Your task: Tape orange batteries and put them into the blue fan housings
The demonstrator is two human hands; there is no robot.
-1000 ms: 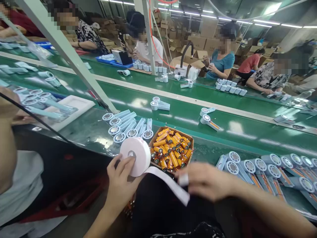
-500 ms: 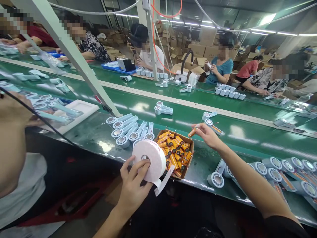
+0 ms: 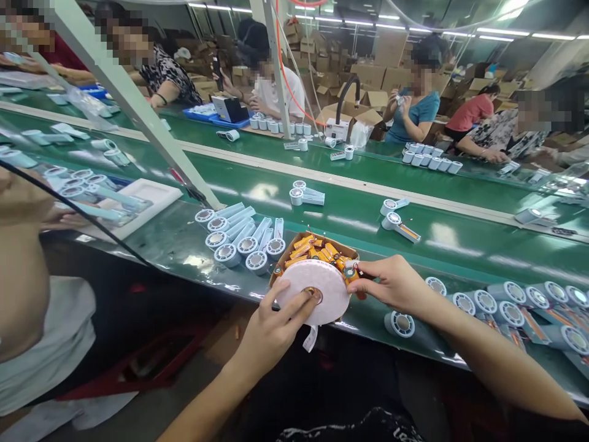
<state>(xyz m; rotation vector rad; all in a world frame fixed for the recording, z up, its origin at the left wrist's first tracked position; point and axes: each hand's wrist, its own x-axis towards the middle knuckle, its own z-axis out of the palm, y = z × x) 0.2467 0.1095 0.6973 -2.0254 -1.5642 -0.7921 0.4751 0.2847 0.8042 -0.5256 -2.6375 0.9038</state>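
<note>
My left hand (image 3: 275, 320) grips a wide white roll of tape (image 3: 332, 283), with fingers in its core. A loose tape end (image 3: 310, 339) hangs below the roll. Between the thumb and fingers of my right hand (image 3: 396, 281) is an orange battery (image 3: 351, 272) with a white piece on its end, close by the roll's right edge. Behind the roll stands a cardboard box (image 3: 346, 248) of orange wired batteries (image 3: 301, 248); the roll hides its front part.
Pale blue housings with round heads (image 3: 226, 253) lie left of the box, and more housings (image 3: 485, 301) at right. A green conveyor belt (image 3: 257, 172) runs behind. A slanted metal post (image 3: 133, 113) rises at left. Co-workers sit opposite; another person's arm (image 3: 21, 264) is at left.
My right hand has brought the battery down and towards me, beside the roll. My left hand has moved the roll right, over the front of the box.
</note>
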